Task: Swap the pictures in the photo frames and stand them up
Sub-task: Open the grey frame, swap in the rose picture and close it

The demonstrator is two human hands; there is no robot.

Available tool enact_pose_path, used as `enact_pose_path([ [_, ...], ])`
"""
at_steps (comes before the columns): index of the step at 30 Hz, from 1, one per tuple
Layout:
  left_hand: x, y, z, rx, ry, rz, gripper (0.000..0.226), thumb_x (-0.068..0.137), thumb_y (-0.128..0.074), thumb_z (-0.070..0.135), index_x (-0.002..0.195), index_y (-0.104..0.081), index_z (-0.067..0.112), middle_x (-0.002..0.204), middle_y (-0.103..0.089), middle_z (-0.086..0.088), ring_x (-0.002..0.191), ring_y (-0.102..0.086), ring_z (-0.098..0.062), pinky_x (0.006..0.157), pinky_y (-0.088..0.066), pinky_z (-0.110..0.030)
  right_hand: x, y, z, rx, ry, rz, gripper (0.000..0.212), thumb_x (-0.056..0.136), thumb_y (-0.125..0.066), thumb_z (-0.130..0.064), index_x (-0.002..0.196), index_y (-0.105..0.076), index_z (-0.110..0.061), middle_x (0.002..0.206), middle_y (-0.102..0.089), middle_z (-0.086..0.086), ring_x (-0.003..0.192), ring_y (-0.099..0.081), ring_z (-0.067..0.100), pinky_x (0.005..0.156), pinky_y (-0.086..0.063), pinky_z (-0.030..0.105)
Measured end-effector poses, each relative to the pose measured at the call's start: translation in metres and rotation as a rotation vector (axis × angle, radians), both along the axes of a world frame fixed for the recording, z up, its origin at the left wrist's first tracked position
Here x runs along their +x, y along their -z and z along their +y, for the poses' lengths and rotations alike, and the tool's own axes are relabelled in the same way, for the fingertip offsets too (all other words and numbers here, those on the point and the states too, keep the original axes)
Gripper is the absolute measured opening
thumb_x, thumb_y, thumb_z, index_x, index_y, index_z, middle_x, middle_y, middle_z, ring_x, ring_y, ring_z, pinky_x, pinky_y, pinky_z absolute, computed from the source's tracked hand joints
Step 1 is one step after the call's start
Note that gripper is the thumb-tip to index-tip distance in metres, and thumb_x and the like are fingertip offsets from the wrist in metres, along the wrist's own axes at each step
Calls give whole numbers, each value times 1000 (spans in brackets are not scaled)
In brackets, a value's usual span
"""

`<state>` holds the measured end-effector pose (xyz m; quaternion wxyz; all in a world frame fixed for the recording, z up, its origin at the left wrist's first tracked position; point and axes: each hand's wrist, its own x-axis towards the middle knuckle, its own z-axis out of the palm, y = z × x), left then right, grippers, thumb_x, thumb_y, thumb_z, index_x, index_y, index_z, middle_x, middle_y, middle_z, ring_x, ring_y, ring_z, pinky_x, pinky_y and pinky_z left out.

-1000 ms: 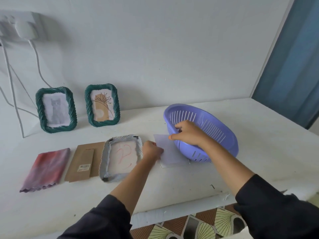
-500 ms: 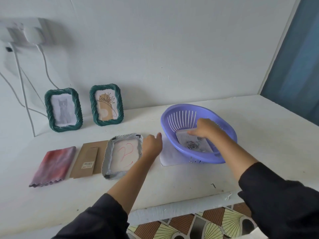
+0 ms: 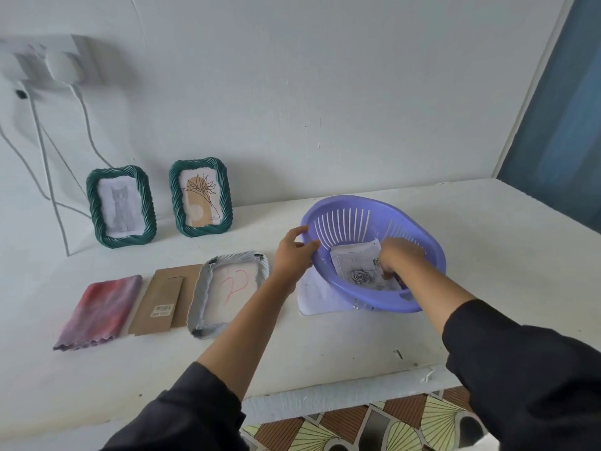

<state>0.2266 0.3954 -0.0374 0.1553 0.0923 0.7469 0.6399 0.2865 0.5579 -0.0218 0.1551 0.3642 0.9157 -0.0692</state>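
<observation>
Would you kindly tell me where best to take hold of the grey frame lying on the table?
Probably the frame by its near short rim, pinched from above on the person's side: it lies flat, the cardboard abuts its left rim and the left forearm crosses its right.

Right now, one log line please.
left hand: holds basket rim | right hand: touches rose picture inside basket | grey frame: lying flat

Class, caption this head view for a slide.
Left hand grips the purple basket; right hand touches the rose picture inside.
</observation>
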Motion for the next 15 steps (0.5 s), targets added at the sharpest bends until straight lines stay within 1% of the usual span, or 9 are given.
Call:
enact_pose_path([
  [1,0,0,0,4,-4,-6,42,91,-56,11,131,-47,13,93,-59,-12,90,-59,-27,90,-53,-43,1,-1,0,-1,4,21,19,87,-59,-7,107,-60,-6,78,-63,6,75,-61,24,50,-40,26],
  [3,0,1,1,-4,-15,-10,41,90,-56,13,131,-48,14,98,-58,-12,91,-58,-26,90,-52,-41,2,-3,0,-15,12,54,25,86,-56,-3,111,-59,-4,86,-63,8,85,-65,25,51,-41,27],
  [5,2,2,1,-58,-63,55,41,90,-57,20,130,-51,16,111,-56,-10,96,-55,-22,87,-47,-36,3,-6,0,-29,14,107,27,86,-54,-2,112,-59,-5,89,-63,9,91,-66,26,46,-38,25],
  [6,3,1,1,-102,-120,120,40,89,-58,24,128,-53,18,121,-52,-9,104,-52,-22,91,-44,-34,3,-8,0,-36,4,145,23,85,-53,-3,108,-58,-6,90,-64,9,90,-66,26,45,-36,24],
  [8,6,-3,0,-140,-240,266,37,88,-59,29,123,-59,20,132,-46,-9,121,-45,-23,104,-38,-34,6,-16,0,-10,-39,264,5,83,-54,-3,82,-53,-8,79,-60,10,80,-60,27,48,-34,23],
  [10,11,-13,-1,-93,-235,347,29,87,-60,30,113,-65,18,123,-55,-7,115,-51,-21,105,-40,-35,10,-29,-9,8,-93,409,28,80,-56,-6,59,-38,-12,66,-48,8,71,-47,27,49,-29,24],
  [12,16,-27,-3,16,-109,244,28,83,-61,39,96,-67,16,99,-64,-5,90,-59,-19,92,-50,-35,15,-43,-29,11,-177,533,37,78,-57,-12,52,-31,-15,55,-36,4,61,-38,26,45,-20,25],
  [13,19,-35,-5,84,-52,133,32,81,-60,44,90,-64,14,89,-63,-6,81,-58,-20,83,-50,-33,15,-48,-42,3,-212,576,35,79,-58,-15,53,-35,-14,55,-39,4,59,-39,26,45,-21,25],
  [15,22,-44,-13,167,20,-55,36,87,-57,44,85,-61,8,79,-61,-7,70,-58,-22,73,-53,-29,17,-60,-72,-4,-302,623,23,84,-58,-23,64,-49,-15,72,-56,5,69,-51,27,56,-31,25],
])
